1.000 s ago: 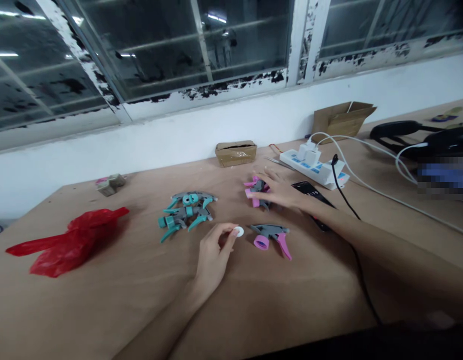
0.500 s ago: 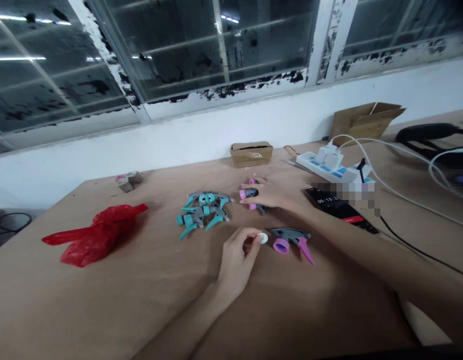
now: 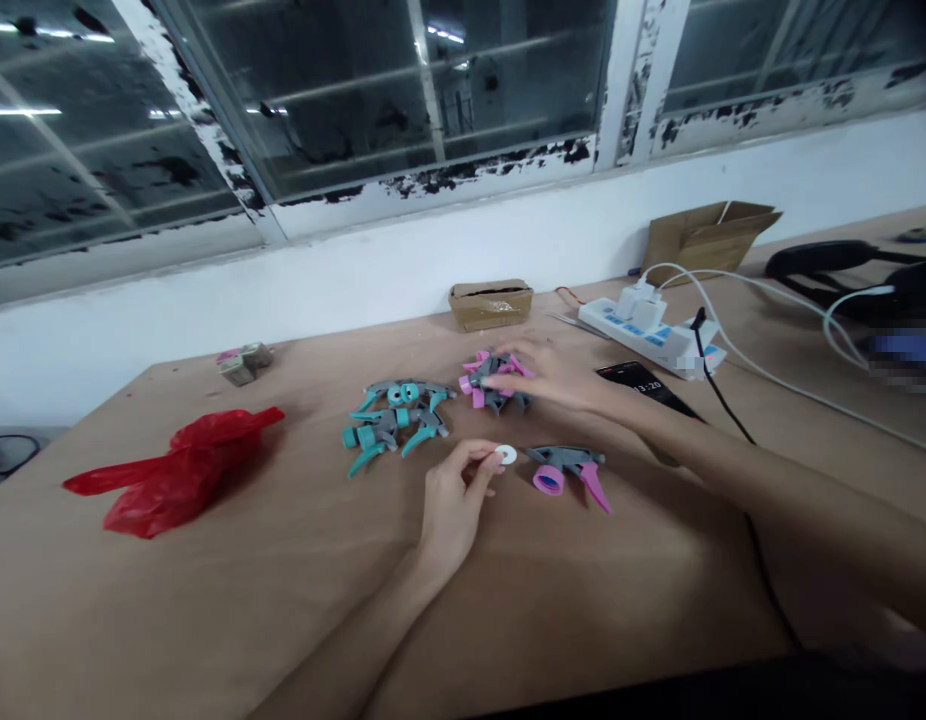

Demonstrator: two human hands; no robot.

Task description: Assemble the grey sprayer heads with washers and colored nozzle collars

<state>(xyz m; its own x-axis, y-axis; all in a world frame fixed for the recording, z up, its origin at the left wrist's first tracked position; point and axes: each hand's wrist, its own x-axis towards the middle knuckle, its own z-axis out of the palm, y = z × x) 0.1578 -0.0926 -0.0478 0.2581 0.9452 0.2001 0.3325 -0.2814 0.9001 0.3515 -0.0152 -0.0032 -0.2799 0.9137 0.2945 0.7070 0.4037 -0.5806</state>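
Between the thumb and fingers of my left hand is a small white washer with a hole in it. Just right of it a pink-and-grey trigger spray head lies on its side, its pink collar facing me. Farther back, my right hand is spread beside a pile of pink-and-grey spray heads, thumb and fingers apart; whether a fingertip touches one I cannot tell. Left of that pile lies a group of teal-and-grey spray heads.
A red plastic bag lies at the left of the table. Small grey blocks and an open cardboard box stand near the wall. A phone, a power strip with cables and another carton occupy the right side.
My right hand has lifted and drawn back from the pink pile, its fingers opening, so more spray heads show. My left hand still holds the washer. The whole view has shifted slightly.
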